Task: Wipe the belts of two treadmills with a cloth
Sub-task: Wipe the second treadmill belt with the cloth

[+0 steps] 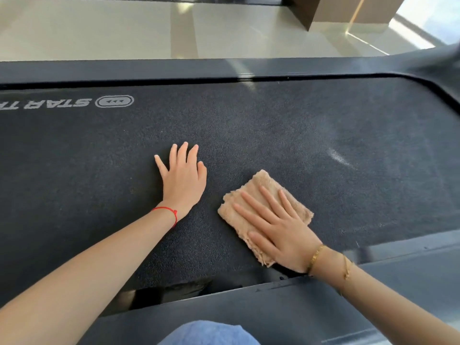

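Knelt at near rail, blue knee (209, 332) lowest. Pressed cloth (258, 195) flat under right hand (281, 230), fingers straight, on belt (323, 135). Braced left hand (183, 176) flat, fingers spread, just left; unwiped belt far and right.

both forearms are bare, with no sleeves showing. the left wrist wears a thin red string bracelet (166, 212), the right wrist 2 slim gold bracelets (315, 257), and blue denim (211, 332) covers a knee.

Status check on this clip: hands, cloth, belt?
Left hand flat on belt, open. Right hand pressing cloth flat. Nothing in the way.
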The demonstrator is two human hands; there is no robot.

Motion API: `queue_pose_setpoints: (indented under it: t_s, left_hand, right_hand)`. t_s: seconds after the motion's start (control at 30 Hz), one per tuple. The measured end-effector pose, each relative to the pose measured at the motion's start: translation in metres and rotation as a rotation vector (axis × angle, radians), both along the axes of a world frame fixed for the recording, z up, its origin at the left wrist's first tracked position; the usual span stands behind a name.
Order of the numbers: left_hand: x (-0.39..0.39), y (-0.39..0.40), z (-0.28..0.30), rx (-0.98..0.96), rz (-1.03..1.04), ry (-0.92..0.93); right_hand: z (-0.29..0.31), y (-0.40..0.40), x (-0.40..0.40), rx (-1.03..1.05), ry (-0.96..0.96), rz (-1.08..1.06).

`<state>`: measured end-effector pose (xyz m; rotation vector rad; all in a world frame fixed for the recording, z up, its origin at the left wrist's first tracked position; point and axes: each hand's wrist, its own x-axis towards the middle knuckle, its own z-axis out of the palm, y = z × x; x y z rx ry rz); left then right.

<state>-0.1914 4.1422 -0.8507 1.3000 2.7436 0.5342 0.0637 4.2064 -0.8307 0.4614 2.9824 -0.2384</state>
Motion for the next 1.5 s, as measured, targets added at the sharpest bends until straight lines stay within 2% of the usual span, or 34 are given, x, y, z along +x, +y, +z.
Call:
queue_pose_setpoints:
  t_s: [0.17, 0.33, 0.4, 0.53, 0.63, 0.8, 0.9, 1.03, 1.13, 1.27, 1.4, 1.5]
  left_hand:
    - [0.021, 0.02, -0.003, 0.001, -0.034, -0.013]
    - [0.03, 0.035, -0.004, 0.008, -0.036, -0.01]
    - [0.031, 0.041, -0.004, 0.009, -0.01, -0.013]
    - [0.027, 0.052, -0.001, 0.005, 0.025, 0.007]
    - [0.027, 0.06, 0.002, -0.005, 0.029, 0.011]
    - [0.032, 0.071, 0.002, -0.016, 0.051, 0.019]
    - [0.032, 0.076, 0.0, -0.025, 0.089, 0.006]
    - [0.033, 0.079, -0.008, -0.045, 0.126, 0.022]
    - [0.035, 0.08, -0.011, -0.053, 0.145, 0.045]
    - [0.037, 0.079, -0.012, -0.064, 0.152, 0.076]
    - [0.035, 0.076, -0.012, -0.086, 0.144, 0.085]
    - [0.034, 0.076, -0.012, -0.106, 0.145, 0.094]
  right_hand:
    - [0.001, 0.038, 0.032, 0.023, -0.032, -0.199]
    - [0.003, 0.097, 0.007, -0.016, -0.046, -0.493]
    - [0.001, 0.09, -0.004, 0.005, -0.046, -0.443]
    - [-0.007, 0.049, 0.005, 0.053, -0.021, -0.171]
    - [-0.008, 0.048, 0.021, 0.045, 0.008, -0.096]
    - [-0.007, 0.084, 0.027, 0.025, 0.035, -0.046]
    - [-0.007, 0.133, 0.012, 0.005, 0.043, -0.115]
    - [-0.012, 0.213, -0.043, -0.002, 0.029, -0.272]
    - [-0.012, 0.241, -0.102, 0.008, 0.009, -0.353]
    - [-0.013, 0.219, -0.16, 0.018, 0.03, -0.214]
    - [-0.019, 0.208, -0.148, 0.048, 0.076, 0.039]
    - [-0.018, 0.245, -0.139, 0.069, 0.077, 0.004]
